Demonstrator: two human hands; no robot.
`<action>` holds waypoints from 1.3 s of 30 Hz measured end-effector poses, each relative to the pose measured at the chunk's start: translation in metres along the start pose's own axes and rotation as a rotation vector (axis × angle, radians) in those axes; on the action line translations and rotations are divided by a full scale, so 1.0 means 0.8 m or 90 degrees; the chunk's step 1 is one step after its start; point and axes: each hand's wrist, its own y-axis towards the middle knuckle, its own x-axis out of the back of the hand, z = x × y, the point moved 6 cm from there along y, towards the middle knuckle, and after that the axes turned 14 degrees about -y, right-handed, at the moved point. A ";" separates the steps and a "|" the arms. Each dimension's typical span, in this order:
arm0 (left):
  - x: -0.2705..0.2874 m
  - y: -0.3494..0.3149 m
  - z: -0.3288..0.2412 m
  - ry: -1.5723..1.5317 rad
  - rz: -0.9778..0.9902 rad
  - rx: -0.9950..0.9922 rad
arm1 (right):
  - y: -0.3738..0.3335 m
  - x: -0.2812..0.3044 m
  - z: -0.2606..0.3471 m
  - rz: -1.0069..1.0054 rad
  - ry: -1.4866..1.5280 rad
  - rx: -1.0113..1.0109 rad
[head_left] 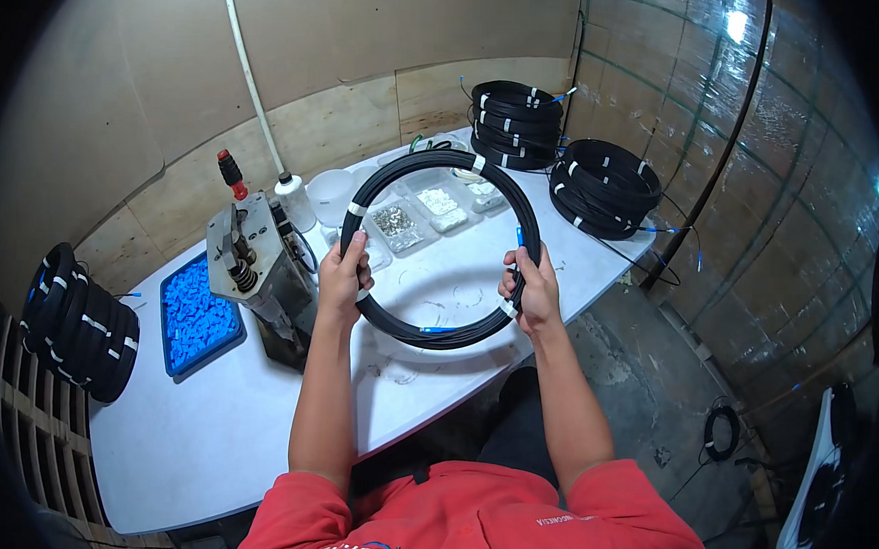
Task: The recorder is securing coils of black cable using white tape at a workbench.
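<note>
Raised above the white table is a coil of black cable (395, 326), bound at intervals with white ties. Two blue connectors show on it, one low on the ring and one near my right hand. My left hand (340, 274) is closed around the coil's left side. On the opposite side, my right hand (533, 287) grips the ring with its fingers curled round the cable. Behind and through the ring are clear plastic trays, one with small metal parts (396, 224) and another with small white parts (440, 206).
Left of the coil stands a metal bench press (254, 257) with a red-tipped lever, beside a blue tray of blue connector parts (200, 308). Stacked black cable coils stand at the far right (515, 126), right edge (605, 189) and far left (79, 327). A white bottle (296, 201) is behind the press.
</note>
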 end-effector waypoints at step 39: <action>-0.035 -0.020 -0.036 0.184 0.064 -0.098 | 0.031 0.017 0.033 0.207 -0.058 -0.017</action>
